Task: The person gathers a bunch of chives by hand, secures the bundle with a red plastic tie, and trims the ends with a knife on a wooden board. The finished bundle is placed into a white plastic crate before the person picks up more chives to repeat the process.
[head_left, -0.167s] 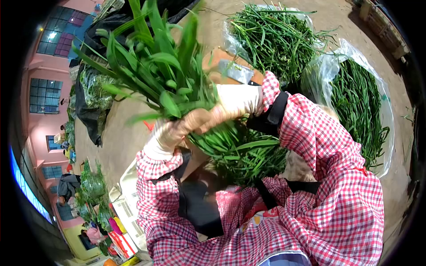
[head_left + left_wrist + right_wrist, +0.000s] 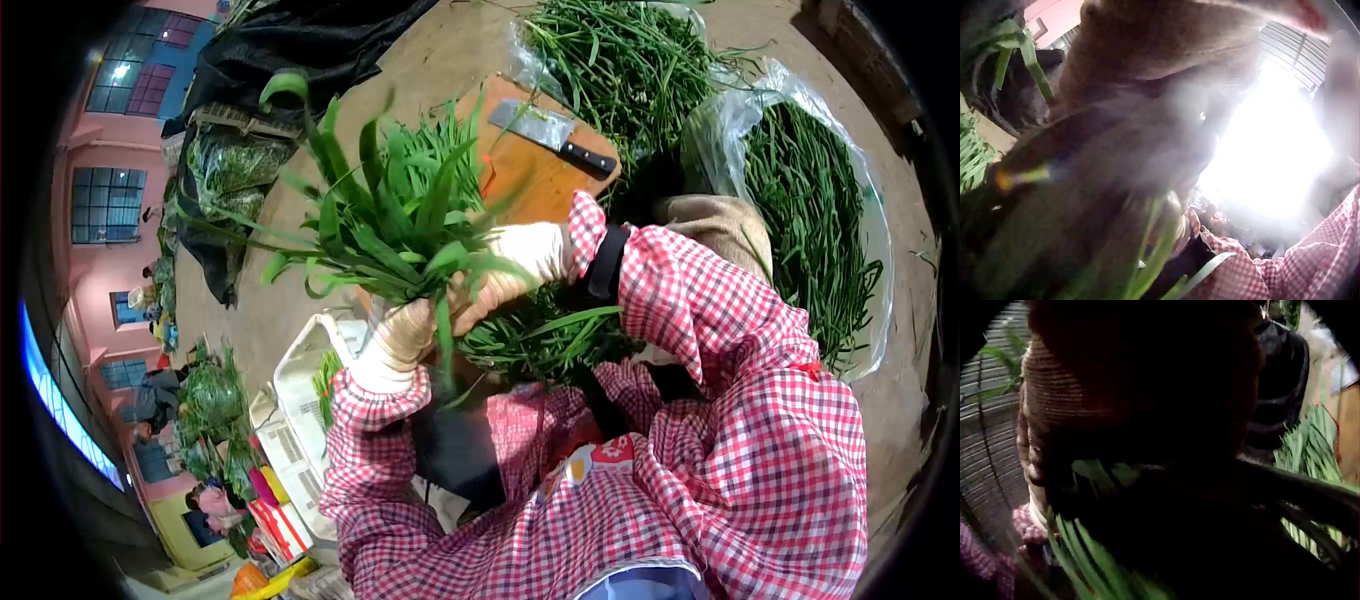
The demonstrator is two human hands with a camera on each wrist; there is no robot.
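In the head view, a bunch of long green leaves (image 2: 385,235) fans out above the hands. The gloved left hand (image 2: 405,325) grips its base from the left, and the gloved right hand (image 2: 485,298) holds it from the right, against the left. Both hands are close together, with fingers partly hidden by leaves. The left wrist view shows a dark, blurred glove (image 2: 1160,47) above leaves (image 2: 1157,262). In the right wrist view, a shadowed ribbed glove (image 2: 1066,394) is above green blades (image 2: 1094,559); its fingertips are too dark to tell.
Beyond the hands, a cleaver (image 2: 535,123) lies on a wooden board (image 2: 545,185), beside cut-looking greens (image 2: 435,155). More greens (image 2: 620,70) and a plastic bag (image 2: 715,135) of leaves stand right. A white crate (image 2: 300,400) is left; greens (image 2: 555,335) lie below the hands.
Both hands have lowered with the bunch, and the left hand has shifted slightly right. The leaf tops have dropped, uncovering more of the board and cleaver. The head view has shifted slightly.
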